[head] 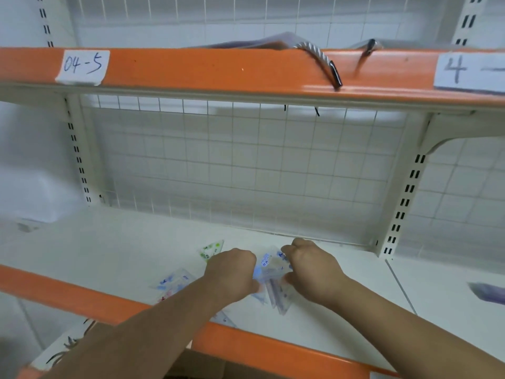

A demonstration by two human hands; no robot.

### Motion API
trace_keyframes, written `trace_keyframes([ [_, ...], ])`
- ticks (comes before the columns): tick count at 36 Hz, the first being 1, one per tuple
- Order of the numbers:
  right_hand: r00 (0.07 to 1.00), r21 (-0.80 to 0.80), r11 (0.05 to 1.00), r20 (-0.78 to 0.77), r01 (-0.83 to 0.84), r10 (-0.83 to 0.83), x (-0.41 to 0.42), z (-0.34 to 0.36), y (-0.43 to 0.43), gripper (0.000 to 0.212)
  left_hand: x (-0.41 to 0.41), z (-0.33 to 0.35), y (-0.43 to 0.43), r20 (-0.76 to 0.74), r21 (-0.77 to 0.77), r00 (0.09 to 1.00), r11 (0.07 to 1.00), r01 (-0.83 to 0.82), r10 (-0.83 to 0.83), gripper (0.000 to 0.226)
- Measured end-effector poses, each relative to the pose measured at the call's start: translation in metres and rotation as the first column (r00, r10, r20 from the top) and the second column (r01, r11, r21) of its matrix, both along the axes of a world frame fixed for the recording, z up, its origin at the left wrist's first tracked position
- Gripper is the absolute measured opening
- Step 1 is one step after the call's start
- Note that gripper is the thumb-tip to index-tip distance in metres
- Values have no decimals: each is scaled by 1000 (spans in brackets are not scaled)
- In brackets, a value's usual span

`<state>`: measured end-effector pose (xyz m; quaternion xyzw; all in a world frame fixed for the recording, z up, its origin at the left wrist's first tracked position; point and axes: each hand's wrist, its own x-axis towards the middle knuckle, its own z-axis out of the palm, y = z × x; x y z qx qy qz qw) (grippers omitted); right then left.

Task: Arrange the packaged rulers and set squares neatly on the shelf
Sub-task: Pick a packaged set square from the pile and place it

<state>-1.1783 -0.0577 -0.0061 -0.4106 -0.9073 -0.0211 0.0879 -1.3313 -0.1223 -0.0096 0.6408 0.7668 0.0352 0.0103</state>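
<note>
The white metal shelf with an orange front lip [90, 250] is the work surface, deep and flat enough for packets to lie face up in rows. Its white wire-grid back panel [246, 170] gives a straight line to square them against.

Both arms reach in over the lip. The left hand [232, 272] and the right hand [314, 266] sit knuckles-up with fingers curled, each gripping one side of a stack of clear plastic packets printed in blue [270, 272]. The stack is held just over the shelf's middle, probably so its edges can be tapped level (motion blur hides whether it touches the surface).

The rest are still scattered. A clear packet with blue and pink print [175, 283] lies askew beside the left forearm, and a clear triangular packet with green print [211, 250] lies beyond the left knuckles, so most of the sorting looks undone.
</note>
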Motion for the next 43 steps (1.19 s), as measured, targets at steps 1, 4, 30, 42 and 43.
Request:
trace_keyframes([
  [1, 1000, -2, 1000, -6, 22, -22, 2, 0, 0, 13, -2, 0, 0, -6, -9, 1000, 1000, 6, -6, 35],
  [4, 997, -3, 997, -11, 82, -82, 7, 1, -2, 13, -5, 0, -1, -46, -21, 999, 1000, 7, -8, 25],
  [30, 903, -17, 902, 12, 430, -430, 125, -10, -62, 39, 92, -10, -1, -102, 27, 942, 945, 325, -320, 19],
  [42, 845, -43, 844, 12, 534, -534, 246, -6, -93, 45, 212, -7, -8, -79, 28, 906, 908, 418, -415, 21],
  [43, 839, -45, 838, 15, 543, -543, 261, -5, -97, 45, 226, -7, -10, -72, 24, 900, 901, 433, -430, 21],
])
